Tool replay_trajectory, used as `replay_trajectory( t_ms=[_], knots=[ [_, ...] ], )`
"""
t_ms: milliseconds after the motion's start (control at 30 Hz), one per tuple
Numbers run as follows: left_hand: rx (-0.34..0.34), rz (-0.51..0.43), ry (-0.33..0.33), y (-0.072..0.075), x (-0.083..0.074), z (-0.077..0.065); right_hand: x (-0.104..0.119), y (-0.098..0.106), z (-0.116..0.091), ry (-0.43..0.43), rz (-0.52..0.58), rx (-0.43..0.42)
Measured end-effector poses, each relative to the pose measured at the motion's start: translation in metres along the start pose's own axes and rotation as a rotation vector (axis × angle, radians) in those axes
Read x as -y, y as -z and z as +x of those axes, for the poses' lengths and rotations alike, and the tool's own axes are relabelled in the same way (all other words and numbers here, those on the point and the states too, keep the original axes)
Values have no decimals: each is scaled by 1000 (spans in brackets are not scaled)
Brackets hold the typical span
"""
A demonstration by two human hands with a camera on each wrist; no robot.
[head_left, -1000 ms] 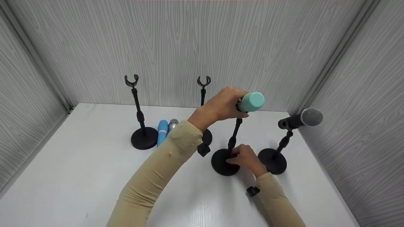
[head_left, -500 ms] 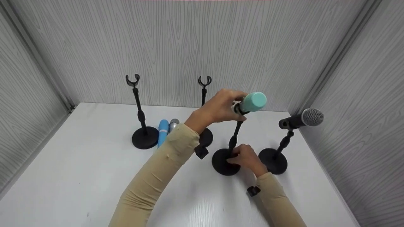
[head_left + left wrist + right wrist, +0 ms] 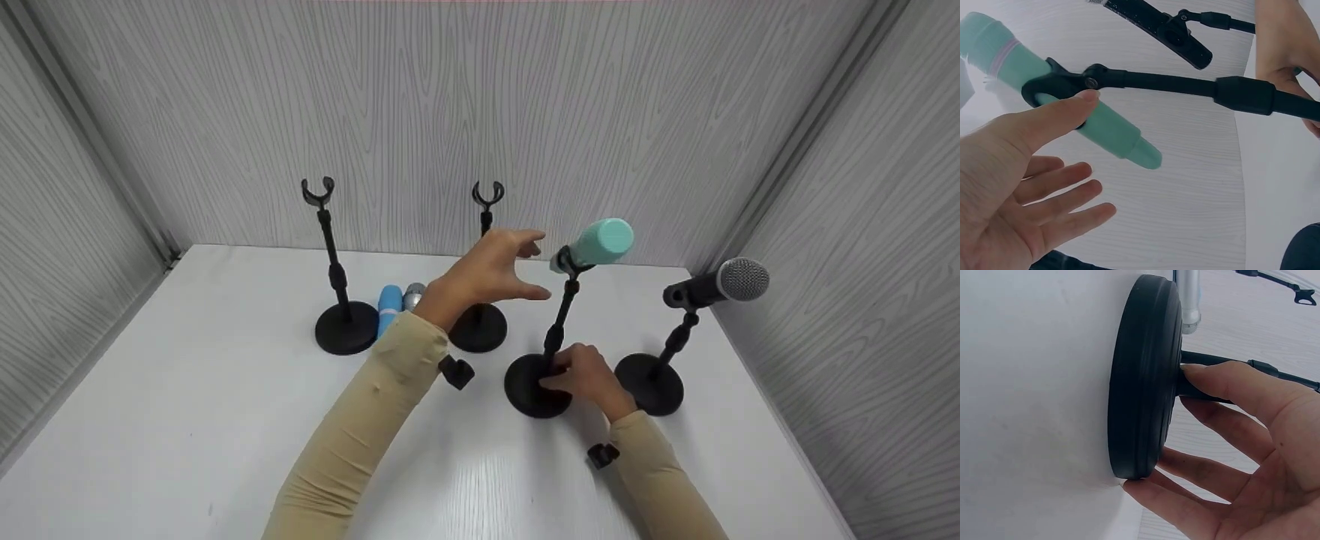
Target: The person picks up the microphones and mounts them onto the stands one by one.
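Observation:
A teal microphone (image 3: 606, 241) lies tilted in the clip of a black microphone stand (image 3: 555, 335). My left hand (image 3: 487, 274) is just left of this microphone, its thumb and fingers spread apart and holding nothing. In the left wrist view, the thumb overlaps the clip (image 3: 1044, 90), while the fingers lie below the teal microphone (image 3: 1114, 130). Low on the same stand, my right hand (image 3: 589, 379) grips the bottom of the pole. In the right wrist view, its thumb and index finger are at the pole and other fingers reach the edge of the round base (image 3: 1143, 382).
At the right, a black microphone (image 3: 712, 286) sits in another stand (image 3: 667, 356). Two stands with bare clips, one at the left (image 3: 335, 277) and one behind my left hand (image 3: 487, 199), stand farther back. A blue microphone (image 3: 388, 306) and a silver one (image 3: 413, 295) lie between them.
My left hand has let go of the teal microphone and moved left, its fingers spreading. The microphone stays in the clip. My right hand keeps its hold low on the stand.

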State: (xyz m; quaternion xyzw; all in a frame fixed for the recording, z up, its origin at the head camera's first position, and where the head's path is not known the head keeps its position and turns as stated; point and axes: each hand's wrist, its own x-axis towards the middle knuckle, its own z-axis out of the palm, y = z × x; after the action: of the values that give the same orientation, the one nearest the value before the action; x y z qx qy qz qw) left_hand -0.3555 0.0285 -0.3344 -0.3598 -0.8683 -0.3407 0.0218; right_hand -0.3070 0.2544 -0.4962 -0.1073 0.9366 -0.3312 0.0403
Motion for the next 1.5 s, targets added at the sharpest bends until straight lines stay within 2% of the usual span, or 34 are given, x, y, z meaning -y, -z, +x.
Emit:
replay_trajectory(
  t_ms=[167,433,633,767,900,1267,1500],
  knots=[
    [48,-14,73,-14,16,-7,0,0,1,-9,-8,0],
    [136,-71,101,-46,32,-16,0,-1,0,11,-3,-4],
    [141,-108,39,-62,34,-17,0,1,0,39,-2,-6],
    [132,-122,-9,-70,35,-17,-1,0,0,24,-5,4],
    [128,-149,-45,-76,35,-17,-2,-1,0,13,5,7],
    [131,-280,-142,-90,35,-17,-3,0,1,59,41,0],
    [121,-240,-149,-96,34,-18,-4,-1,1,76,33,-1]
  ],
)
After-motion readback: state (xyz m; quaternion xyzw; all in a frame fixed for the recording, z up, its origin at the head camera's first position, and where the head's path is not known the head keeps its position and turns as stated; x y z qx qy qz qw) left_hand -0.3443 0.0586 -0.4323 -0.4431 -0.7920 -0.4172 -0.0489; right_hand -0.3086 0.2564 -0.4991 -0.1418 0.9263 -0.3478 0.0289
